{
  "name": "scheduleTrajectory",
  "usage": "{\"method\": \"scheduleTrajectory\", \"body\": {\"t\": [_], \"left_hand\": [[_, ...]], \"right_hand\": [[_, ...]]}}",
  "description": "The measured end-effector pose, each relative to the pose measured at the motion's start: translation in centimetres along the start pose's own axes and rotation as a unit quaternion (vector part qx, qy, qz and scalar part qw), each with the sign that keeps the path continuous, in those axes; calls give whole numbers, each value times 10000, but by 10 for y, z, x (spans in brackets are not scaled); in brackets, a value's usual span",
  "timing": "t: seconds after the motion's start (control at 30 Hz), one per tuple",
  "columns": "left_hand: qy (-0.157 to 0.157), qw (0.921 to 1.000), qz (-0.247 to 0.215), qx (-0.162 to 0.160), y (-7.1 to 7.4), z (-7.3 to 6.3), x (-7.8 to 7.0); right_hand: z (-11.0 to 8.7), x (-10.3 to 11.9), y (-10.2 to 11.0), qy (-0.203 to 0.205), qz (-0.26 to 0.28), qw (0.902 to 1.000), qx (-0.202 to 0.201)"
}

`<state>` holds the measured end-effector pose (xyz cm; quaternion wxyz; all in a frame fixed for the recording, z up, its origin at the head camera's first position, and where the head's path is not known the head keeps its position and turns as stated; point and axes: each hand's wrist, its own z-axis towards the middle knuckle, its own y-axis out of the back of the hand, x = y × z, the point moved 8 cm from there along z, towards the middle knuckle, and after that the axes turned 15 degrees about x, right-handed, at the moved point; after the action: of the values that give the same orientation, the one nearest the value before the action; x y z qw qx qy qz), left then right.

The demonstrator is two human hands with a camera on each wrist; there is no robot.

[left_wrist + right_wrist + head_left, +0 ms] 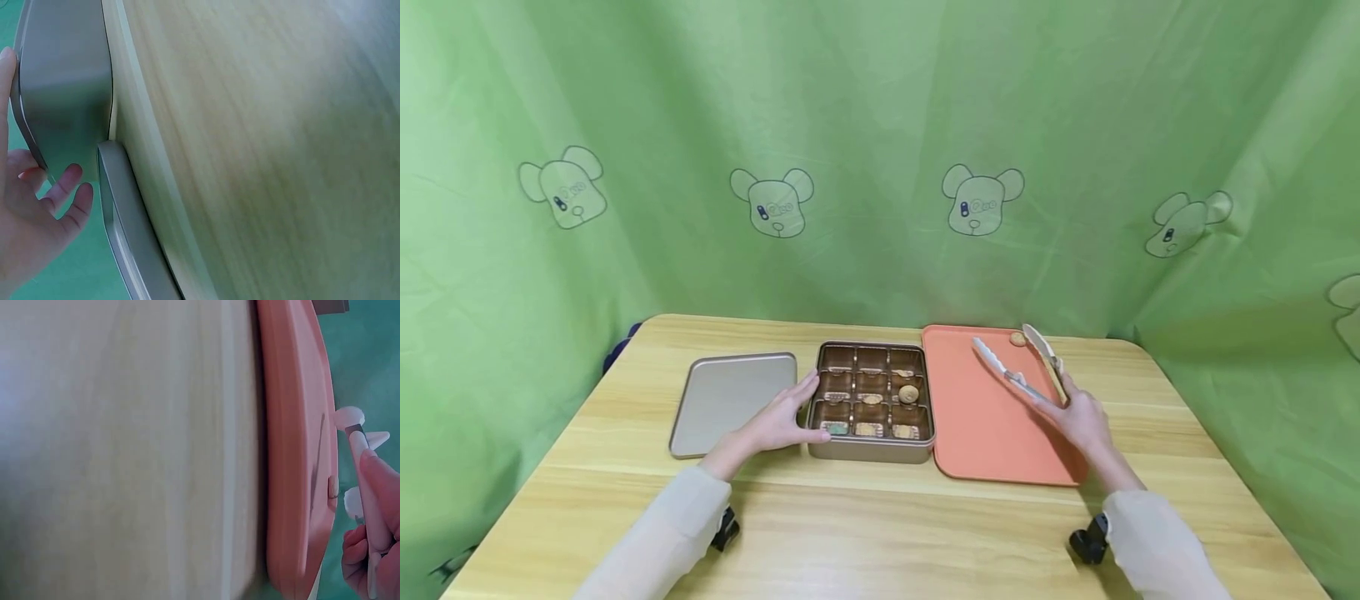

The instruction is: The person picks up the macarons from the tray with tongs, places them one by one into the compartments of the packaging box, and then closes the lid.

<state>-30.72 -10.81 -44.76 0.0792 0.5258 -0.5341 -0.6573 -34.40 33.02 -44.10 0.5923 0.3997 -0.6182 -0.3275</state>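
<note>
In the head view my right hand (1084, 423) grips a pair of tongs (1017, 379) whose arms are spread over the coral tray (981, 433). A small round cookie (1017, 339) lies at the tray's far right, beside one tong tip. My left hand (781, 421) rests against the left side of a square tin (871, 451), fingers spread, thumb at its front left corner. The tin has a brown divider with several compartments. A round cookie (908, 394) sits high in the right middle one, and other compartments hold cookies lower down. One front left piece (835, 428) looks green.
A flat metal lid (730, 400) lies left of the tin. Tray, tin and lid are on a wooden table (850, 525). A green curtain (880, 125) with mouse-like drawings hangs behind and around the table.
</note>
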Motion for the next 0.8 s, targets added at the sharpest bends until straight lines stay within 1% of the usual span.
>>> {"method": "scheduleTrajectory", "body": {"t": [0.17, 0.33, 0.6, 0.7, 0.8], "left_hand": [[-12, 10000, 16, 7, -1, 2, 0], [39, 10000, -18, -31, 0, 1, 1], [43, 10000, -3, 19, -1, 1, 1], [37, 10000, 17, 13, -1, 1, 1], [30, 10000, 21, -17, 0, 1, 2]], "right_hand": [[5, -7, -3, -174, -44, 9998, 117], [10, -6, -5, -197, -48, 9996, 203], [10, -11, -6, -244, -49, 9994, 238], [10, -9, -7, -217, -65, 9990, 396], [9, -5, -9, -102, -100, 9985, 526]]}}
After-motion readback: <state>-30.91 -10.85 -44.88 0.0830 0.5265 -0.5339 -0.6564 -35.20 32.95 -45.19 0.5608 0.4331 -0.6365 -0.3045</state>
